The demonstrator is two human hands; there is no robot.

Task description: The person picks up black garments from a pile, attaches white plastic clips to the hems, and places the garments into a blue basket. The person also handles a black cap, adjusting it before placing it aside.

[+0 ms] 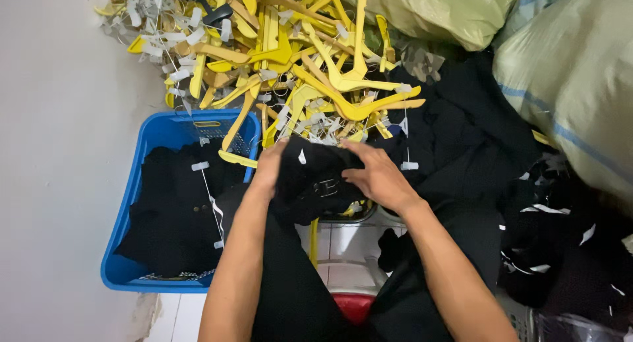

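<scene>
Both my hands hold a bunched black garment in front of me. My left hand grips its left side, fingers tucked into the cloth. My right hand lies over its right side, fingers curled onto the fabric near a small dark buckle or clip. A small white tag shows on the garment's top. The cloth hangs down between my forearms.
A blue plastic basket at the left holds black clothes with white tags. A big heap of yellow hangers lies behind. Black garments pile at the right, beside pale stuffed sacks. A white wall is at the left.
</scene>
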